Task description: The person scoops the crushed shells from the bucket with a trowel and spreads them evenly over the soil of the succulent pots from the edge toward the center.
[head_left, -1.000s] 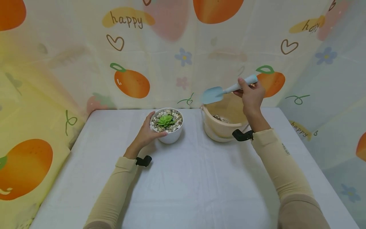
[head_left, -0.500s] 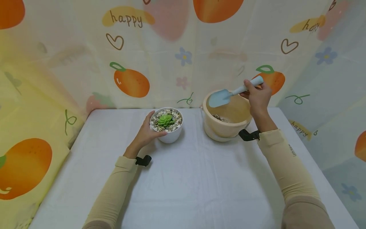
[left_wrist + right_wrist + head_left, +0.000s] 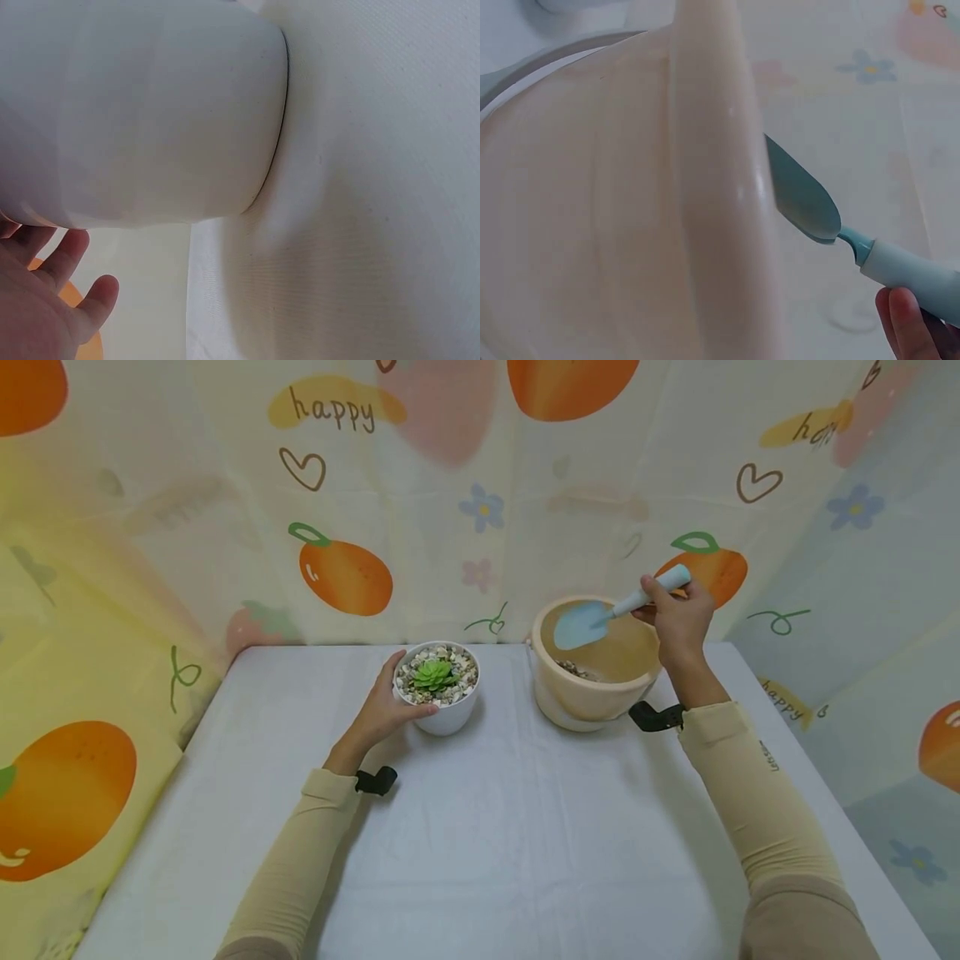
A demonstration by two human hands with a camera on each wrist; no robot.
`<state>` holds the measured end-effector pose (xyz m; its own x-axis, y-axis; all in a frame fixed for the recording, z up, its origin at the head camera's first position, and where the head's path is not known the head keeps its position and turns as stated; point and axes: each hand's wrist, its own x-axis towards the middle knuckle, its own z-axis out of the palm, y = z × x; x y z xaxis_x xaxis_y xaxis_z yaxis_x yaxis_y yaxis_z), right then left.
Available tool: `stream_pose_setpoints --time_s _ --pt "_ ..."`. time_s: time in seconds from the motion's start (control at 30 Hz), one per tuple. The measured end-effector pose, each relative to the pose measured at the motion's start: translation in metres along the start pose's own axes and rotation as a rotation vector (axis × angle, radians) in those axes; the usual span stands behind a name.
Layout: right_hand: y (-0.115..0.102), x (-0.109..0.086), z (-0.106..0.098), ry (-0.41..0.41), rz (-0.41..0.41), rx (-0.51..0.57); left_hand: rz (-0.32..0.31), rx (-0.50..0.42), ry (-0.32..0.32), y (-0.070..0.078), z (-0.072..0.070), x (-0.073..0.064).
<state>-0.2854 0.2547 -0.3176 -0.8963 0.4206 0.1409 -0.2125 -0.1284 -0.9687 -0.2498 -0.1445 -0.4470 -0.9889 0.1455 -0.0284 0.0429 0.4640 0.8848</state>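
Observation:
My left hand [image 3: 385, 703] holds the side of a white flowerpot [image 3: 450, 720], thumb in front and fingers on its left. The pot stands upright on the table, with a green succulent [image 3: 435, 675] among pale pebbles [image 3: 459, 693]. In the left wrist view the fingers [image 3: 67, 259] touch the pot's wall [image 3: 150, 112]. My right hand [image 3: 684, 618] grips a light blue trowel [image 3: 581, 625] by its handle, the blade tilted down over the mouth of a beige bucket [image 3: 592, 700]. A few pebbles [image 3: 573, 669] lie inside the bucket. In the right wrist view the bucket's rim [image 3: 724, 187] partly hides the blade [image 3: 806, 195].
A white cloth covers the table [image 3: 480, 843]. Close behind both containers hangs a printed curtain [image 3: 427, 568], and similar cloth encloses the left and right sides. The bucket's handle [image 3: 555, 54] lies against its outside.
My right hand has moved right, carrying the trowel from the bucket's left rim to over its opening, with the blade slightly lower. The left hand and flowerpot have stayed put.

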Motion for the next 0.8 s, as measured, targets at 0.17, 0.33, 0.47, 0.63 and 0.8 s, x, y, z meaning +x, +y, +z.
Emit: stream_pose_setpoints --time_s 0.17,0.33,0.47,0.63,0.8 --pt "0.004 0.001 -0.002 0.001 0.005 -0.008 -0.003 -0.007 -0.002 0.0 0.0 0.0" --pt "0.008 0.001 -0.002 -0.003 0.013 -0.034 0.001 -0.015 -0.001 -0.001 0.0 0.0" --pt "0.01 0.002 -0.003 0.002 0.021 -0.062 0.005 -0.019 -0.002 -0.002 0.0 0.0" --pt "0.013 0.003 -0.003 0.007 0.027 -0.084 0.007 -0.02 -0.001 -0.004 0.001 0.001" --pt "0.015 0.004 -0.003 -0.002 0.04 -0.11 0.011 -0.02 0.003 -0.005 0.001 0.002"
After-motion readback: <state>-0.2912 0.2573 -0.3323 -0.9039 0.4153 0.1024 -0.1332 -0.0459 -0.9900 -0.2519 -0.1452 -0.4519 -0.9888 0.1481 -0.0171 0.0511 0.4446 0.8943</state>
